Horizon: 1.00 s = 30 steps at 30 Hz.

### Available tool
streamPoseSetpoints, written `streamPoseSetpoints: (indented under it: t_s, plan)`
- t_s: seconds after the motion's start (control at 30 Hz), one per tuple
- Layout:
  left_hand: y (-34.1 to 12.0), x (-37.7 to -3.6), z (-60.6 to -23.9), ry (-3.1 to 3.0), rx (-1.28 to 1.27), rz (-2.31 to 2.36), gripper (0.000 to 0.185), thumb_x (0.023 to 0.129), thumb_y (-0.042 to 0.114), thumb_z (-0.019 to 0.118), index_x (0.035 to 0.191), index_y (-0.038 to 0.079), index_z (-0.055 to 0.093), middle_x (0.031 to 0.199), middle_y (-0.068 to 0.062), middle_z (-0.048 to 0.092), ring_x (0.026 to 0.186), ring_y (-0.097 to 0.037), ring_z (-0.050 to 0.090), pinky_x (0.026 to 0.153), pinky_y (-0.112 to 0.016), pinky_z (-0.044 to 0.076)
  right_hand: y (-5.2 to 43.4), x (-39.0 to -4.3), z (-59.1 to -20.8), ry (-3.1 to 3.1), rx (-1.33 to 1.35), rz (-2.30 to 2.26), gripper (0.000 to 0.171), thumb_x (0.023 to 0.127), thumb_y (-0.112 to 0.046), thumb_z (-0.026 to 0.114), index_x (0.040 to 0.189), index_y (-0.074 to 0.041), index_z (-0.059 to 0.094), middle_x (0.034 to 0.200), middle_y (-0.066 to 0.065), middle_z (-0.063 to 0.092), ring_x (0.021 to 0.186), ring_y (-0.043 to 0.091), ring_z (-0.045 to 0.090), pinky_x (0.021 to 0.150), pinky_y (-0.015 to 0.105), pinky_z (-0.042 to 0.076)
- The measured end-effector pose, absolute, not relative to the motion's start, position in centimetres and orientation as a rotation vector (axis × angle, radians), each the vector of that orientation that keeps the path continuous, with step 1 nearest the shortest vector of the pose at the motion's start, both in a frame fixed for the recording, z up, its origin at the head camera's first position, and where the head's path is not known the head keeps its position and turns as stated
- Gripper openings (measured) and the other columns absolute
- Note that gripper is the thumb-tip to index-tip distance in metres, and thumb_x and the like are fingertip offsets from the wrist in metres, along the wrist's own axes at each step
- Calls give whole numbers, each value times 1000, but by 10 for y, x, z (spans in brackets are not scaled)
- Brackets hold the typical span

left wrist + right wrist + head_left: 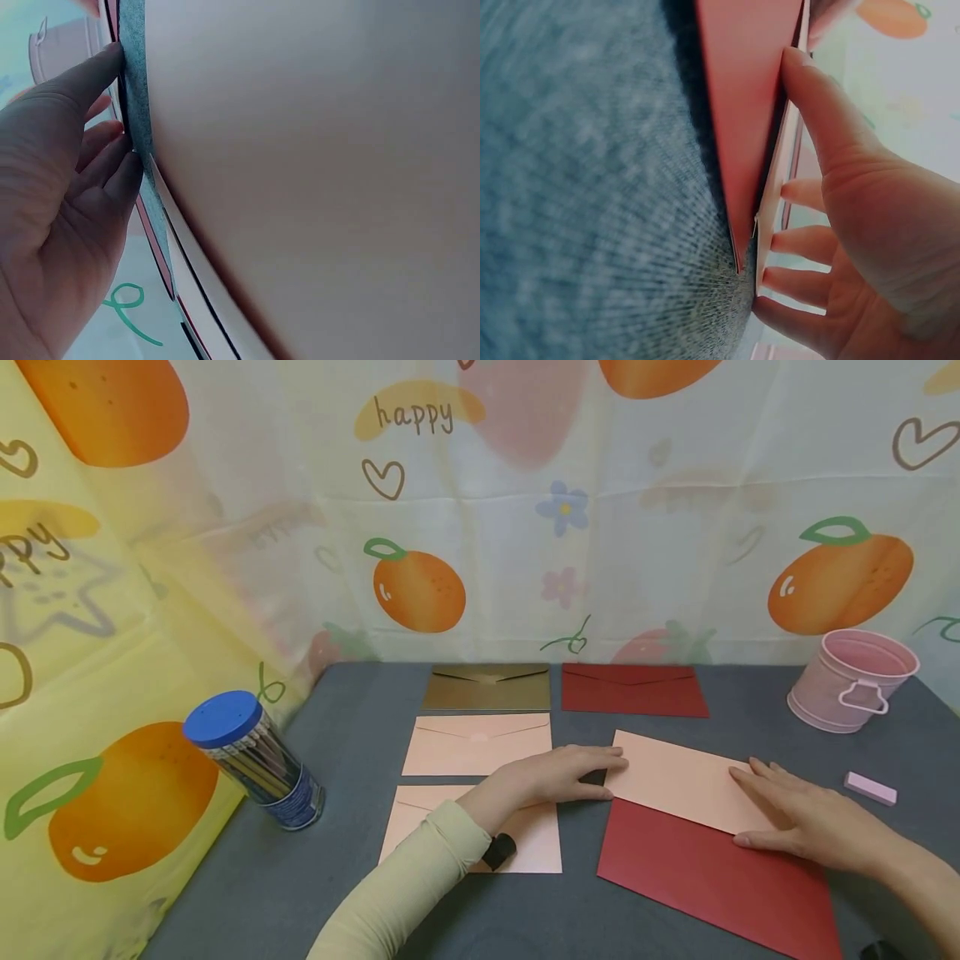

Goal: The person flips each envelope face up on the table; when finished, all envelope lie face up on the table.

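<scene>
While both hands lie flat, fingers straight — left hand [558, 775] at its left edge, right hand [806, 818] on its right end — the pink envelope [686, 779] rests near-right on a red envelope [712, 881]: light, thin, bendable, probably best lifted by its edges.

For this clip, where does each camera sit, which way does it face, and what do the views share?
Head: above the grey table, looking forward and down at both hands on a pale pink paper envelope lying over a dark red paper envelope; the left hand, cream sleeve and right hand show.
Left wrist: at table level, facing along the left hand's fingers at envelope edges.
Right wrist: low, facing the right hand's fingers at the envelope's edge.
Shared: the pale pink envelope appears in all.
</scene>
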<state>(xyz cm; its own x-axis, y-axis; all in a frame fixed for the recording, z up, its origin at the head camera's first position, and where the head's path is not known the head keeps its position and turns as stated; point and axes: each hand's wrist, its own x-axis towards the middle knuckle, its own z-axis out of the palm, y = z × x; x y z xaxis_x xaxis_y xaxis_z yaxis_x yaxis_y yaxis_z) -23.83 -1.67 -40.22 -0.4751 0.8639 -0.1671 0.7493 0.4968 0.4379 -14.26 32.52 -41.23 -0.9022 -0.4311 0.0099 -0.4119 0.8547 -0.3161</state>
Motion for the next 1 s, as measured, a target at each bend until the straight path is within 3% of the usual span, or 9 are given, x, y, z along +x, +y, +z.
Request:
streamPoseSetpoints:
  t_s: [0.5,0.73,0.87,1.0]
  plan:
    - [-16,-236,-399,2417,1410,351,53,99,33,58,147,16,45,157,-1,31,144,-9,24,114,-22,19,326,-143,-409,3006,-719,-390,82,82,-53,72,141,-3,49,141,29,45,125,53,43,90,66,39]
    - [-17,-239,-399,2448,1503,366,46,100,29,57,143,16,51,152,-1,40,141,-9,31,112,-19,22,324,-143,-406,3014,-655,-473,76,81,-49,75,135,0,55,135,28,52,121,49,49,89,62,42]
    - [-17,-240,-398,2461,1550,421,43,101,30,54,142,15,53,147,1,47,138,-8,36,110,-17,23,325,-142,-401,3050,-607,-517,69,81,-48,76,132,-5,60,127,20,61,114,39,59,87,52,48]
    - [-18,-240,-397,2487,1580,493,41,102,31,53,139,15,56,141,3,54,134,-7,43,108,-16,27,326,-140,-396,3136,-593,-602,52,78,-42,80,121,-15,70,113,7,70,99,12,63,76,28,50]
